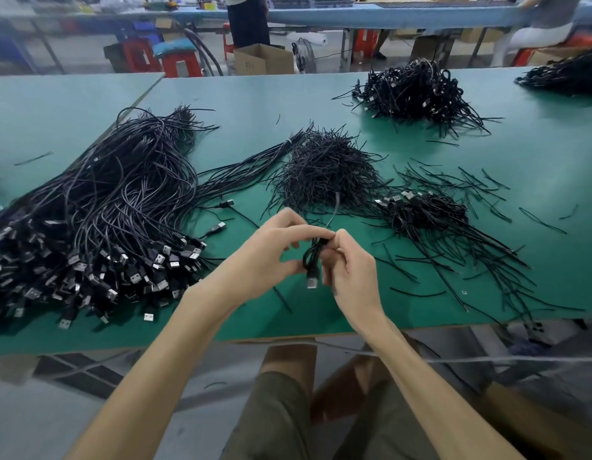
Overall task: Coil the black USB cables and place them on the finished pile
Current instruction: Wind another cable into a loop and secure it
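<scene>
Two grips work one black USB cable (312, 257) above the near edge of the desk (254, 323). The left grip (271, 257) and right grip (351, 270) both pinch its loops, with the plug hanging and the tail free. Step in hand: coiling. The next move probably calls for winding in the tail, then placing the coil on the likely finished pile (424, 210) beyond.

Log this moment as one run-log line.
step: coiling | left hand: grips cable | right hand: grips cable | plug: hangs down | placed: not yet
</scene>
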`<state>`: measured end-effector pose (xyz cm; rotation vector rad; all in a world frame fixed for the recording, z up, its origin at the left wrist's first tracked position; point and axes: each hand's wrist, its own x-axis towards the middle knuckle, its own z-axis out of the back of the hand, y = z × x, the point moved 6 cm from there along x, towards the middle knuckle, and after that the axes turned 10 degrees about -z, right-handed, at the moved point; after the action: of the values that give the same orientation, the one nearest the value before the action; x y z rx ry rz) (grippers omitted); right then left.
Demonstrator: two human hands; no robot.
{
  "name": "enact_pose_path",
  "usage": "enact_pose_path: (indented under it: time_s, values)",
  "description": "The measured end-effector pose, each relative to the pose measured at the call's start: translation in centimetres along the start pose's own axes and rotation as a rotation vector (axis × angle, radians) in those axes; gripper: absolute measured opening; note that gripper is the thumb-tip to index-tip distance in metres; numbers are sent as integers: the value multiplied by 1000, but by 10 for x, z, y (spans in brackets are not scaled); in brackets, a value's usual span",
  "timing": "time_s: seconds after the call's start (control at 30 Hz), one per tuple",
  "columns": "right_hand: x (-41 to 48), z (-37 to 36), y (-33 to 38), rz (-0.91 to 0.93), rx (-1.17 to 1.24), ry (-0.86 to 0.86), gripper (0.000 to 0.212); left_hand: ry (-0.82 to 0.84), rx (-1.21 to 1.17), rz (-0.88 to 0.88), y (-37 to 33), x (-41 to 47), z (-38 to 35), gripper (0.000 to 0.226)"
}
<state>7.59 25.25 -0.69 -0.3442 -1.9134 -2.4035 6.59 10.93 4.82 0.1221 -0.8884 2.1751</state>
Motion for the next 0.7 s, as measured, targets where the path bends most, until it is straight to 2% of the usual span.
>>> enact_pose_path:
  time_s: [0.07, 0.13, 0.23, 0.3, 0.4, 0.5, 0.6, 0.7]
  values:
    - [-1, 0, -1, 11, 13, -9, 18, -4, 97, -50, -3, 5, 0, 61]
    - [-2, -2, -4, -30, 40, 13, 12, 70, 57, -74, -7, 9, -5, 65]
    - [-1, -1, -11, -93, 57, 13, 33, 148, 16, -44, -11, 15, -11, 54]
    - [0, 1, -9, -68, 27, -8, 39, 124, 120, -12, -11, 18, -9, 44]
    - [0, 1, -6, -57, 57, -8, 32, 92, 247, 55, -9, 22, -7, 32]
    - [-1, 1, -5, -64, 86, -5, 41, 5, 301, 64, -10, 25, -10, 35]
    - [-1, 5, -5, -80, 121, -25, 37, -48, 248, 134, -7, 27, -14, 35]
    - [1, 6, -10, -139, 192, -26, 29, -84, 91, 294, 0, 29, -17, 34]
